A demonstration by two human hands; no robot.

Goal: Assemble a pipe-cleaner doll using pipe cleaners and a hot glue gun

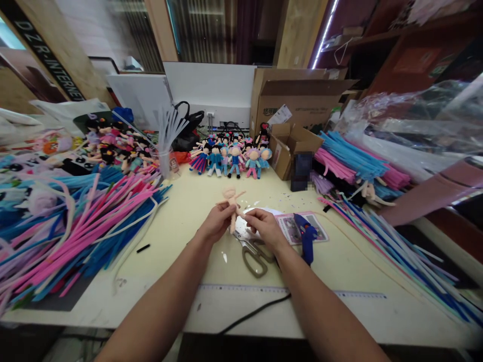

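A small beige doll figure (229, 193), with a round head, arms and legs and no clothes, is held upright over the middle of the table. My left hand (218, 219) is closed on its body from the left. On the other side my right hand (265, 226) pinches the end of one of its legs. Just below the hands lie scissors (246, 257) with grey-brown handles. A blue glue gun (307, 241) rests to the right of my right hand, on a pink-edged printed card (289, 230).
Fuzzy pink and blue stems (113, 216) are heaped at left; more stems (354, 156) lie at right. Several finished dolls (234, 160) stand at the back beside cardboard boxes (290, 93). A ruler (241, 288) and black cable (256, 312) cross the front. Clear sticks (168, 130) fill a cup.
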